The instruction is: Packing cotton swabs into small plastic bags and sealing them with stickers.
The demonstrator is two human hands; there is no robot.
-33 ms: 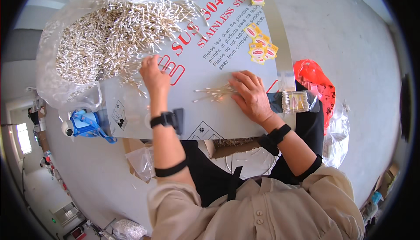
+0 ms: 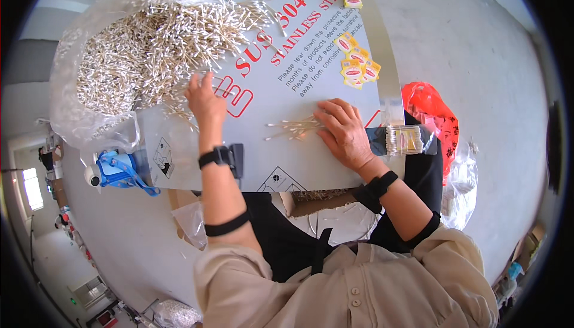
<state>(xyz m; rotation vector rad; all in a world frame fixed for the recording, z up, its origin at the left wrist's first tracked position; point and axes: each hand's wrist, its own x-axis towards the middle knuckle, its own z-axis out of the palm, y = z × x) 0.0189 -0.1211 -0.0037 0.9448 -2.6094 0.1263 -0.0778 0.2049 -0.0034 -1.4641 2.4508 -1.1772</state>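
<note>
A large heap of cotton swabs point(image 2: 179, 41) spills from a clear plastic bag point(image 2: 67, 119) at the table's far left. My left hand point(image 2: 207, 104) is at the heap's near right edge, its fingertips apart over loose swabs; nothing shows held in it. Farther right, my right hand point(image 2: 344, 129) rests on the table, its fingers curled over one end of a small bunch of cotton swabs point(image 2: 294, 127). The other ends fan out leftward. What lies beneath the palm is hidden.
Yellow-and-white cards point(image 2: 359, 65) lie in a cluster at the right, with another small yellow piece point(image 2: 352, 0) beyond. A clear pack of swabs point(image 2: 404, 139) sits at the right edge. A red bag point(image 2: 431, 119) and a blue-and-white bottle point(image 2: 115, 168) flank the table. An open carton point(image 2: 317, 201) is below.
My left hand has shifted slightly left along the heap's edge, and its fingers are spread a little more. My right hand stays on the small bunch of swabs.
</note>
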